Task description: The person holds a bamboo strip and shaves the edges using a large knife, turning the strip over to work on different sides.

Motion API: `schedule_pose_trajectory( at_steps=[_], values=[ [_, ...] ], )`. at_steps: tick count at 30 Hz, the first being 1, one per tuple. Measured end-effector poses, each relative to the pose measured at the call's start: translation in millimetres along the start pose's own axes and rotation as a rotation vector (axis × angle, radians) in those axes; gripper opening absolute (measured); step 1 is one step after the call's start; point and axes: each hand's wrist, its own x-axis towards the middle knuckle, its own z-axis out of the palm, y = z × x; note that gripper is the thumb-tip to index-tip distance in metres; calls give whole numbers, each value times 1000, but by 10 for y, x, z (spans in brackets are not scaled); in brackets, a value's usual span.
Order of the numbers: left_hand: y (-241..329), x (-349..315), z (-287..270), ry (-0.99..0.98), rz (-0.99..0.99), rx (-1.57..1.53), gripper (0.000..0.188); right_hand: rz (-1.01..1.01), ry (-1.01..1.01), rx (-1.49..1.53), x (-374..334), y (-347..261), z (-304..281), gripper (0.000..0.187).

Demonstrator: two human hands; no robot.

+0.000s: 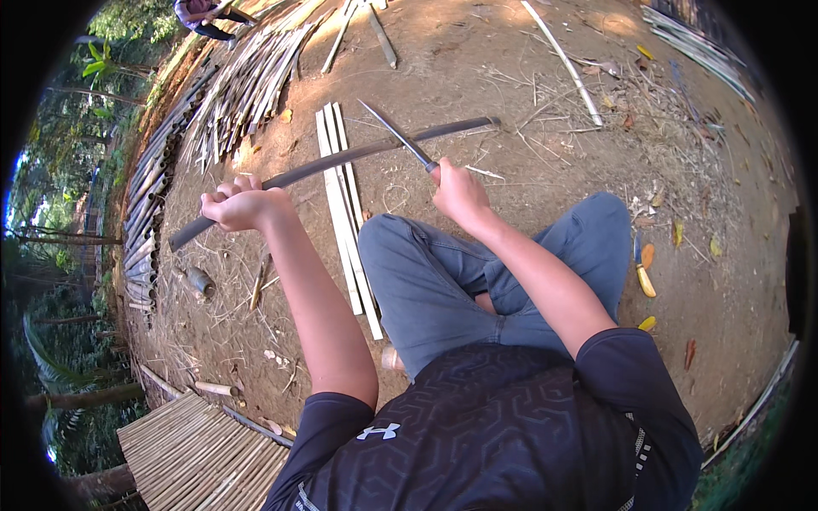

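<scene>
My left hand [243,204] is closed around a long dark bamboo strip [324,163], near the strip's left end. The strip slants up to the right in front of me and bows slightly. In my right hand [460,196] is a knife [388,125], its handle gripped and its long narrow blade pointing up and left. Blade and strip cross around the strip's right half; whether they touch I cannot tell. Several pale split bamboo strips [341,221] lie side by side on the ground beneath the dark strip, left of my bent legs [494,255].
A second knife with a yellowish handle [645,281] lies right of my knee. At upper left are a heap of split bamboo [256,81] and dark bamboo poles [145,221]. A slatted bamboo panel [204,451] sits at lower left. Another person [209,17] is far off at the top left.
</scene>
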Motion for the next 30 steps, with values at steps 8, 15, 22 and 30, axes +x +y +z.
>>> schedule_pose_trajectory(
  at_steps=[8,15,22,30],
  values=[
    [-27,86,-98,26,-20,23,27,187,-20,-83,223,298,-15,15],
    [-34,248,-191,46,-13,29,29,20,-122,-121,24,437,141,18],
    [-72,250,-180,-79,-22,-31,33,312,-51,12,332,1021,19,24],
    [-101,276,-124,-73,7,-25,36,97,-123,278,-186,342,-43,23]
  ],
)
